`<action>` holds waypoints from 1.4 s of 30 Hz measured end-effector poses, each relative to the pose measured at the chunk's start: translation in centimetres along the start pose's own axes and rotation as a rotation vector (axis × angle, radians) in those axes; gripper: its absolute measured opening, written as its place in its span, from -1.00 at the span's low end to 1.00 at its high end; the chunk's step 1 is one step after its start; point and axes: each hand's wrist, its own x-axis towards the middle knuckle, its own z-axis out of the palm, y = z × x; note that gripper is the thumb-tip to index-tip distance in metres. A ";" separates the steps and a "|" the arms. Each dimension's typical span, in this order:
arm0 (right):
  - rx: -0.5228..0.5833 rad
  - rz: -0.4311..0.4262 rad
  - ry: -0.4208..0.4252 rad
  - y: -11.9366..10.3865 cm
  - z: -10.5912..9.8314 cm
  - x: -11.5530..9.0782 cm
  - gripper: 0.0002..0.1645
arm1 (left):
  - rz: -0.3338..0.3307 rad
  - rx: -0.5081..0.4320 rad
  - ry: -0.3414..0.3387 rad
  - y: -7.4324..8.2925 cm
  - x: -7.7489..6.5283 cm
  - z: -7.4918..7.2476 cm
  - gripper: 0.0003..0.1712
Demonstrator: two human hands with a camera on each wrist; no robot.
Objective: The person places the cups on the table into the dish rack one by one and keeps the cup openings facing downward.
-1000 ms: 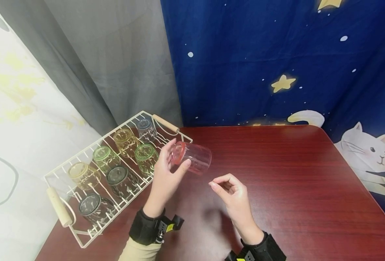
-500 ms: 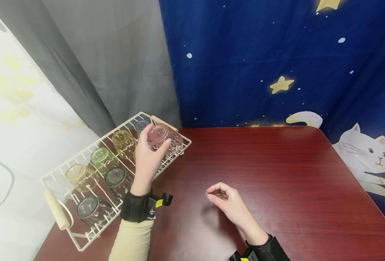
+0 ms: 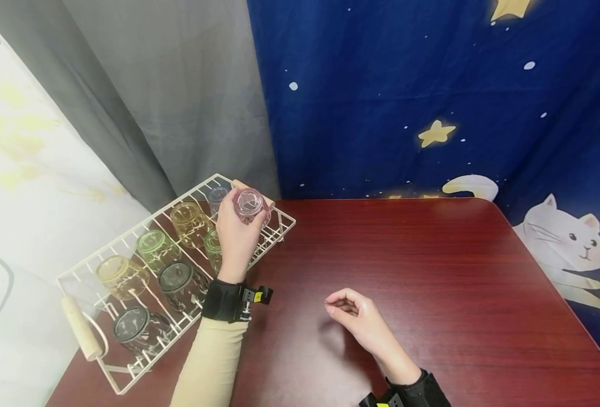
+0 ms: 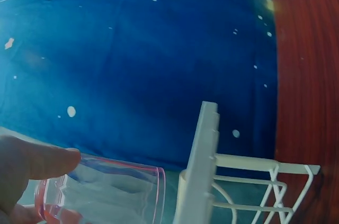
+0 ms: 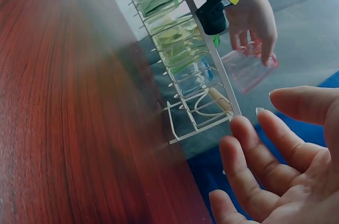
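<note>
My left hand (image 3: 240,234) grips a clear pink drinking glass (image 3: 251,204) by its narrower end, which points up. In the right wrist view the pink glass (image 5: 246,70) hangs above the top rail of the white wire rack (image 3: 136,226), near its far right end. Upside-down glasses fill much of the rack: a blue glass (image 3: 217,196), an amber glass (image 3: 190,223), a green glass (image 3: 158,249) and a dark grey glass (image 3: 180,282) among them. My left hand partly covers a second green glass (image 3: 213,246). Loosely curled and holding nothing, my right hand (image 3: 363,319) hovers above the table.
A pale wooden handle (image 3: 81,330) sits at the rack's near left end, and another is partly behind the pink glass. The rack stands on a dark red wooden table (image 3: 406,254). Grey (image 3: 193,102) and blue starry curtains (image 3: 361,113) hang behind the table.
My left hand has carried the pink glass left and away from me, from over the table to above the rack, turning it from sideways to base up. My right hand has barely moved.
</note>
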 end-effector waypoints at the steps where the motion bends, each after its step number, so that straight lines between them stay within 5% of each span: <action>1: -0.003 0.000 0.000 0.1 0.0 0.0 -0.74 | 0.001 0.011 -0.002 -0.2 0.1 0.1 -0.18; 25: -0.006 0.015 0.018 0.4 -0.2 -0.2 -0.73 | 0.030 0.224 -0.126 -1.7 0.0 3.3 -0.22; 42: -0.002 0.015 0.007 0.5 -0.2 -0.1 -0.73 | -0.111 0.286 -0.252 -2.2 0.1 3.5 -0.14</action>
